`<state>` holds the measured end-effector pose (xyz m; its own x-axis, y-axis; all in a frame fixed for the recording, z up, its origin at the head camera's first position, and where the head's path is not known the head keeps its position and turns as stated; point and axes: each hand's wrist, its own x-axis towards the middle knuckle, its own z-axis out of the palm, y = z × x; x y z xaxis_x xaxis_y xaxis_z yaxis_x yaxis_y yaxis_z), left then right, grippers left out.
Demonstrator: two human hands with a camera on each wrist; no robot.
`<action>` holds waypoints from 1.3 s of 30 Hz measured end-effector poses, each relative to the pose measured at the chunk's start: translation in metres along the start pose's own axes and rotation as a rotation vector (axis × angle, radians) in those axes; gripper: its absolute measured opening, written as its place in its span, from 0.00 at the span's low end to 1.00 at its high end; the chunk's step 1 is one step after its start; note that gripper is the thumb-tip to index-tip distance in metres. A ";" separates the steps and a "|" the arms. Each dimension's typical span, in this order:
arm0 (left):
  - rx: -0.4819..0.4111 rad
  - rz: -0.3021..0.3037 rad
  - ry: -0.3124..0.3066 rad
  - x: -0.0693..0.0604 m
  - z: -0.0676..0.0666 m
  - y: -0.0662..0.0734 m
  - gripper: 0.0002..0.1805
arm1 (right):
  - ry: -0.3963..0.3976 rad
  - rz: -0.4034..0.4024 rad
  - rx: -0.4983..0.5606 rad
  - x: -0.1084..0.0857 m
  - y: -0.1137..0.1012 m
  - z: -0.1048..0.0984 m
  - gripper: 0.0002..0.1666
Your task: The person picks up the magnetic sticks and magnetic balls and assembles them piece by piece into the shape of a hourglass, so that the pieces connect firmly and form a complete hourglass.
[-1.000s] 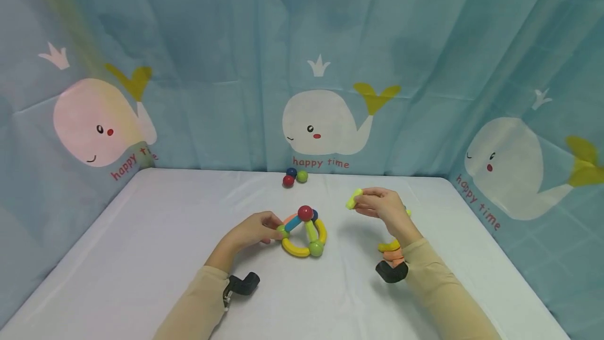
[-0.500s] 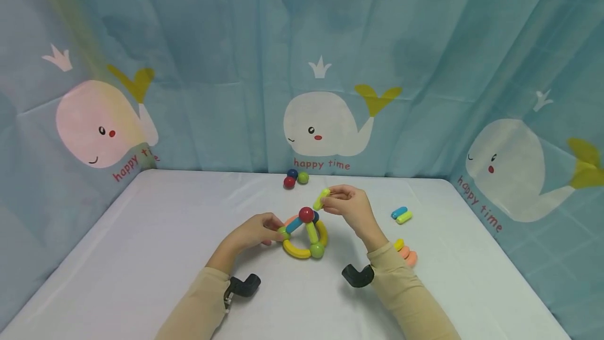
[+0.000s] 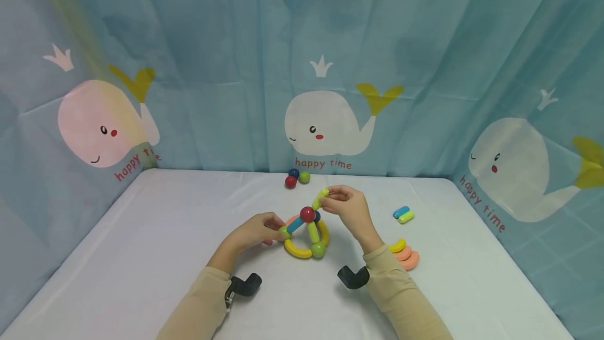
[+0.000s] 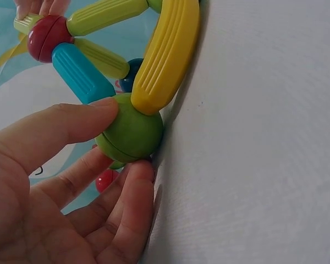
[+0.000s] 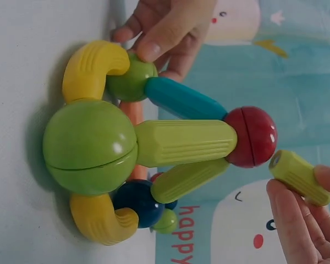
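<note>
A magnetic ball-and-stick frame stands on the table. Its base has yellow curved sticks (image 4: 168,55), an orange curved stick (image 5: 132,111), a navy ball (image 5: 138,203) and green balls (image 5: 91,147). A blue stick (image 5: 184,98) and two yellow-green sticks (image 5: 187,143) slope up to a red ball (image 5: 252,136) on top. My left hand (image 3: 255,229) pinches the left green ball (image 4: 131,129) between thumb and fingers. Above the frame, my right hand (image 3: 349,211) pinches a yellow-green magnetic stick (image 5: 300,177) by its outer end. Its other end is at the red ball; contact is unclear.
Three loose balls (image 3: 291,182), red, navy and green, sit at the table's back edge. To the right lie a blue stick (image 3: 401,212) and a yellow-green stick (image 3: 406,217). Nearer are yellow (image 3: 398,246) and orange curved sticks (image 3: 409,261). A whale-print curtain (image 3: 212,119) hangs behind.
My right hand has carried the yellow-green stick leftward from the right side to the red ball. My left hand keeps its hold on the green ball.
</note>
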<state>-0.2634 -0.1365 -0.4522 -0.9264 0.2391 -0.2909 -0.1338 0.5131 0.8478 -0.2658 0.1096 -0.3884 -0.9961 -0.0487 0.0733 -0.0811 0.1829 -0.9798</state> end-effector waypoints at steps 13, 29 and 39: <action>0.001 0.005 0.000 0.000 -0.001 0.000 0.16 | -0.049 0.020 -0.036 -0.002 -0.001 -0.006 0.20; -0.014 0.005 0.005 0.001 0.001 -0.001 0.15 | 0.146 0.091 -0.108 0.001 0.010 -0.125 0.29; 0.002 0.006 0.014 0.000 0.000 -0.002 0.15 | 0.226 0.280 -0.255 0.003 0.048 -0.178 0.31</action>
<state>-0.2633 -0.1370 -0.4541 -0.9319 0.2310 -0.2796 -0.1275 0.5129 0.8489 -0.2783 0.2933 -0.4022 -0.9610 0.2483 -0.1213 0.2151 0.3964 -0.8925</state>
